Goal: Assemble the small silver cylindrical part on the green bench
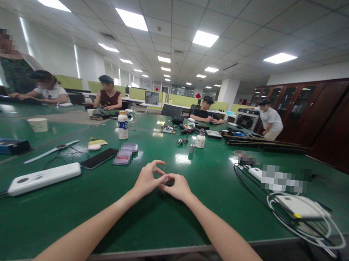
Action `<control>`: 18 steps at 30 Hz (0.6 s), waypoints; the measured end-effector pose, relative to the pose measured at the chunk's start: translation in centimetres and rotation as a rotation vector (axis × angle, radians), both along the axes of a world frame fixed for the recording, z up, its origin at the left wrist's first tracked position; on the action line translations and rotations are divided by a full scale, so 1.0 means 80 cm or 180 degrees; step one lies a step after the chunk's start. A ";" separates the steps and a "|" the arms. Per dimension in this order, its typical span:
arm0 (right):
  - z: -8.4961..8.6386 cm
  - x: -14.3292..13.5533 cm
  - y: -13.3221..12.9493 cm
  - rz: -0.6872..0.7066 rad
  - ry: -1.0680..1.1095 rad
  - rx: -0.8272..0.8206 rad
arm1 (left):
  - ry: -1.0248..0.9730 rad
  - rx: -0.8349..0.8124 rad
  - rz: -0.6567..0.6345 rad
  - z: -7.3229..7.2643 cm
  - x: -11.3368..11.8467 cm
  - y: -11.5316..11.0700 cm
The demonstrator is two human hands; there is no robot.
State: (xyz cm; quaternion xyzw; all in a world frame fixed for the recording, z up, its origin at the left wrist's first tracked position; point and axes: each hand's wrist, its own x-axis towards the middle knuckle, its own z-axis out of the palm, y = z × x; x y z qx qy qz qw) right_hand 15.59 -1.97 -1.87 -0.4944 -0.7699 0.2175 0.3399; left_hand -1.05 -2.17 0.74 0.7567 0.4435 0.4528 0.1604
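My left hand (148, 179) and my right hand (179, 186) meet just above the green table (126, 229), in front of me. Between their fingertips is a small dark, shiny piece (167, 181), mostly hidden by the fingers; its kind is too small to tell. The left thumb reaches toward it, with the index finger raised and bent above. On the right, thumb and index finger curl round it in a pinch. Beyond the hands stand a small metal cylinder (191, 148) and a white bottle with a grey cap (200, 139).
To the left lie a white power strip (46, 178), a black phone (99, 158) and a drink bottle (123, 125). A white box with coiled cables (302, 207) lies on the right. Tools and parts (190, 129) are farther back. Several people sit or stand around the table.
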 end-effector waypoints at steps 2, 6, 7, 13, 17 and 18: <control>0.000 0.000 0.000 -0.0006 0.0014 0.0004 | -0.0043 -0.0053 -0.0049 0.000 0.001 -0.001; 0.002 0.000 -0.001 -0.0008 0.0008 0.0013 | -0.0063 -0.0079 -0.0136 -0.001 0.002 0.000; 0.002 -0.001 -0.002 -0.0020 0.0000 0.0011 | -0.0056 -0.0057 -0.0142 -0.002 0.001 0.000; 0.001 -0.001 -0.001 -0.0145 0.0049 -0.0024 | 0.0050 0.0041 -0.0005 -0.003 -0.001 0.002; -0.002 -0.001 0.001 -0.0136 0.0095 -0.0035 | -0.0011 -0.0047 -0.0061 -0.001 -0.001 0.001; -0.003 -0.001 0.001 -0.0128 0.0103 -0.0032 | -0.0035 -0.0063 -0.0086 -0.001 0.000 0.000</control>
